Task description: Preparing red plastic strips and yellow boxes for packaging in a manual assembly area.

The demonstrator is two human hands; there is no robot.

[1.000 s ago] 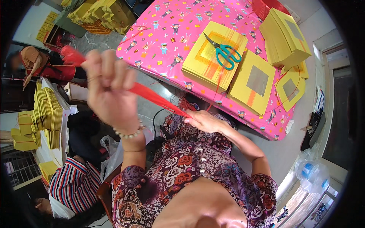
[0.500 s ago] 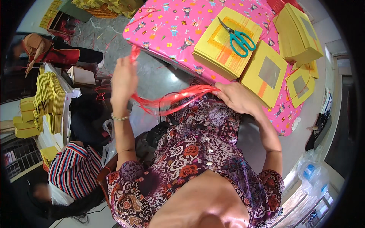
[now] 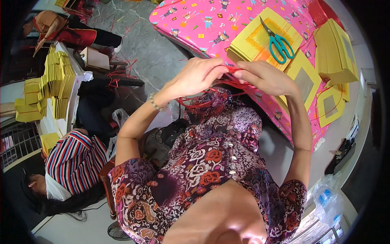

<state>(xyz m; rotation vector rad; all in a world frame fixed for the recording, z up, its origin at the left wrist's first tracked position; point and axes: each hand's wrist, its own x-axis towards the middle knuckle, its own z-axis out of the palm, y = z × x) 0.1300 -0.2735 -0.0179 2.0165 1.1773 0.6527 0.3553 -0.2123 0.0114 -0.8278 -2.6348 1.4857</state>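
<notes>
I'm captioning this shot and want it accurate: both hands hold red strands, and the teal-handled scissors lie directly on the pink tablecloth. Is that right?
Not quite: the head view shows the teal-handled scissors lying on top of a yellow stack, not directly on the pink tablecloth. The left hand and right hand do hold red strands.

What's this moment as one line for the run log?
left hand: holds red ribbon | right hand: holds same ribbon, close by | scissors: on yellow stack, untouched
</notes>
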